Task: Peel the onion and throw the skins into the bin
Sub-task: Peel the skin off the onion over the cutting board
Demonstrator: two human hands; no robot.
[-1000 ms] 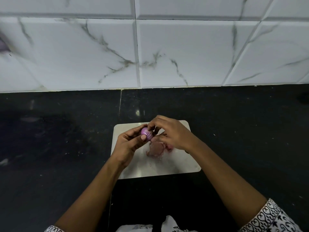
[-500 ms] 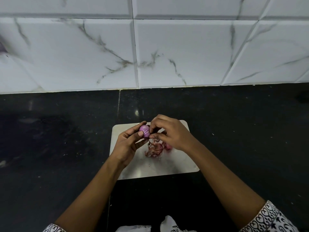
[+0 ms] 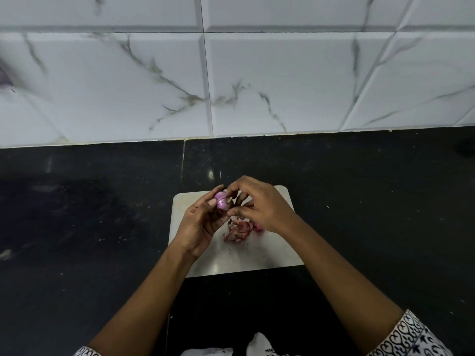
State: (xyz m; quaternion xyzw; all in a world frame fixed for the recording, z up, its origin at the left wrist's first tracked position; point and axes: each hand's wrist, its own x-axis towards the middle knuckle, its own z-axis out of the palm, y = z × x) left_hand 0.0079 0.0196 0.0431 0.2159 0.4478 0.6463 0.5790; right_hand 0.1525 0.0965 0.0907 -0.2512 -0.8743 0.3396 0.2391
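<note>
A small purple onion (image 3: 221, 200) is held above the far edge of a white cutting board (image 3: 270, 253). My left hand (image 3: 200, 222) grips it between thumb and fingers. My right hand (image 3: 259, 204) has its fingers curled against the onion's right side, pinching at its skin. A heap of pinkish onion skins (image 3: 237, 231) lies on the board just below my hands, partly hidden by the right hand. No bin shows in the head view.
The board lies on a black stone counter (image 3: 77, 227) that runs left and right. A white marble-tiled wall (image 3: 257, 86) rises behind the counter. Patterned sleeves show at the bottom corners.
The onion has been turned a little in my left hand and lifted slightly. My right fingers have shifted on its side. The skin heap on the board looks the same.
</note>
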